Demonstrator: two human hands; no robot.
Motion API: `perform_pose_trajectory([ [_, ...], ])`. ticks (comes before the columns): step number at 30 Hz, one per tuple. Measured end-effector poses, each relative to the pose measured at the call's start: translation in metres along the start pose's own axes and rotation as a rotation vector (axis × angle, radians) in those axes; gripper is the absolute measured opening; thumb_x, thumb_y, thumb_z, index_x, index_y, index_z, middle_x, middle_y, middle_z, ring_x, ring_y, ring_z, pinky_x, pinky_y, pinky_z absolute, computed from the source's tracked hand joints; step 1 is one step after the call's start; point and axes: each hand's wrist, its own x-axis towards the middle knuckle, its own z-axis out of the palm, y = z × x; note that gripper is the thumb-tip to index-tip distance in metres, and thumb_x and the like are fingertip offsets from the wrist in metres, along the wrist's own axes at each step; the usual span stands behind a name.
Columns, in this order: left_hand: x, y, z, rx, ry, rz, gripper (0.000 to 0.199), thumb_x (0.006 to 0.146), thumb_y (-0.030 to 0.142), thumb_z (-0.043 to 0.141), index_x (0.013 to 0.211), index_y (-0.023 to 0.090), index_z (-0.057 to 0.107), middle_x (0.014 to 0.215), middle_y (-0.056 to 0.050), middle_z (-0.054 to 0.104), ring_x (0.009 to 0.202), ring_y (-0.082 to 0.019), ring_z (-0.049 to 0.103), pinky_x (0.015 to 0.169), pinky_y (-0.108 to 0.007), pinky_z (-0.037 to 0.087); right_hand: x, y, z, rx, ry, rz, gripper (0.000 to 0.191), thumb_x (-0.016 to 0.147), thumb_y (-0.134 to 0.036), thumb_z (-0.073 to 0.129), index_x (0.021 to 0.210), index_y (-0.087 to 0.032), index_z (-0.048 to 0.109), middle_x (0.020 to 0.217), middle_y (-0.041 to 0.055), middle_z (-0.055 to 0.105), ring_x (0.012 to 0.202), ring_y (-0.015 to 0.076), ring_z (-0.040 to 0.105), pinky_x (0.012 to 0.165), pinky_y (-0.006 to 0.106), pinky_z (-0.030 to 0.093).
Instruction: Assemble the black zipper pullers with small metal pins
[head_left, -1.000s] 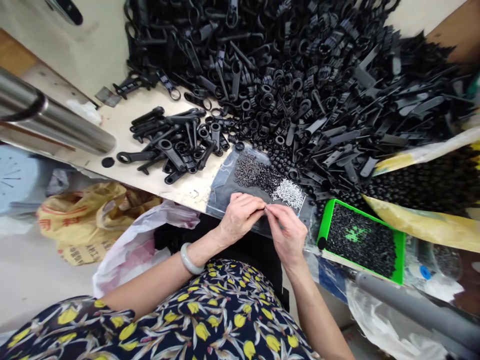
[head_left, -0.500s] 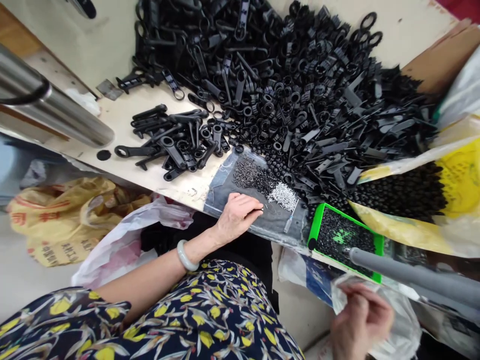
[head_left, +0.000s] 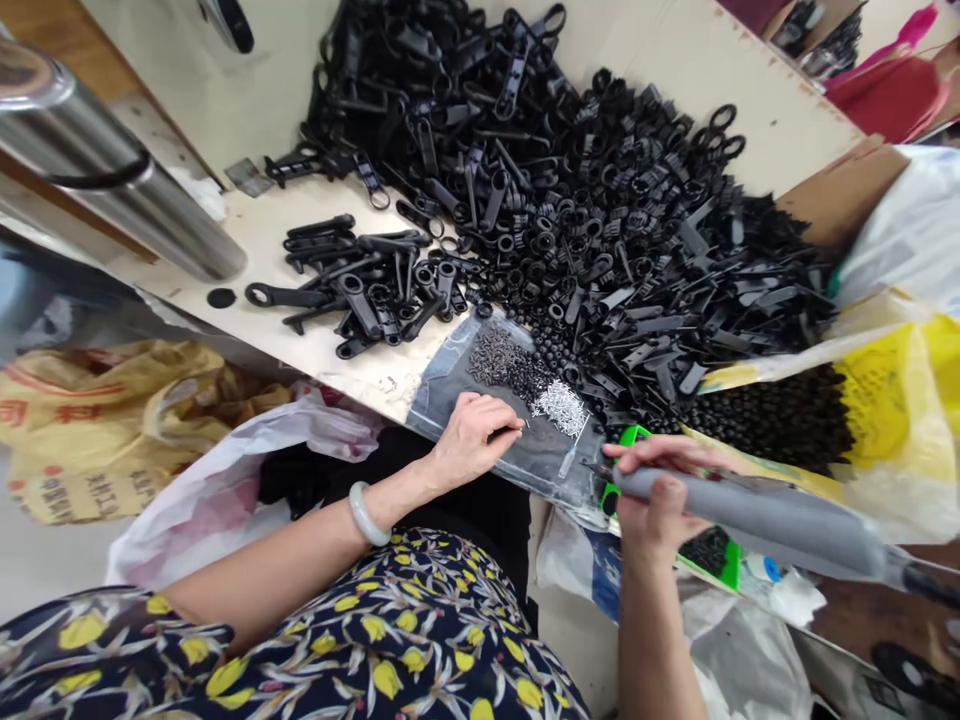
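Since the long grey cylindrical power tool looks smooth and hard-cased, I'd expect it stiff, moderately heavy, a bit slippery, with the dark cable possibly dragging on its rear end. Best hold is probably the front barrel, near the thin dark bit, probably the bit to keep from side knocks. Right hand is there now: wrapped round the front end, thumb near side, fingers far side; can't tell how firmly. Bit points 9 to 10 o'clock out of the grip, body runs back toward 3 to 4. Heap of small silvery-white pins: 11 o'clock from the bit. Left hand, 10 o'clock from the right, pinches a tiny part, too small to identify.
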Motion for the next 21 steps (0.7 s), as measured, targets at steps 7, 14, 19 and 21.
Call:
perform_pose_trajectory([
  [7,0.001,0.004,0.001,-0.039,0.023,-0.032,0.007,0.095,0.021,0.067,0.089,0.021,0.070,0.091,0.000,0.080,0.087,-0.018,0.072,0.090,-0.041,0.037,-0.001,0.015,0.080,0.051,0.080,-0.034,0.024,0.094,-0.031,0.065,0.105,-0.029,0.043,0.069,-0.0100,0.052,0.047,0.0110,0.046,0.048,0.027,0.054],
  [14,0.000,0.002,0.002,-0.015,0.022,-0.017,0.007,0.096,0.022,0.067,0.089,0.021,0.069,0.089,0.000,0.078,0.086,-0.018,0.070,0.089,-0.040,0.037,-0.003,0.023,0.099,0.078,0.038,-0.010,0.023,0.097,-0.033,0.060,0.107,-0.030,0.039,0.070,-0.0101,0.052,0.046,0.0104,0.045,0.046,0.026,0.050],
  [19,0.000,0.002,0.002,-0.011,0.016,-0.017,0.005,0.095,0.019,0.067,0.090,0.021,0.069,0.090,0.000,0.078,0.087,-0.018,0.070,0.089,-0.040,0.037,-0.004,0.026,0.101,0.089,0.023,0.018,0.023,0.097,-0.033,0.059,0.108,-0.030,0.039,0.069,-0.0102,0.053,0.045,0.0110,0.045,0.045,0.027,0.050],
  [21,0.000,0.001,0.002,-0.011,0.023,-0.011,0.005,0.094,0.018,0.068,0.090,0.021,0.069,0.089,0.001,0.078,0.087,-0.018,0.070,0.089,-0.040,0.037,-0.004,0.026,0.100,0.104,0.024,0.020,0.023,0.097,-0.032,0.059,0.107,-0.030,0.039,0.069,-0.0102,0.053,0.045,0.0112,0.045,0.045,0.026,0.049],
])
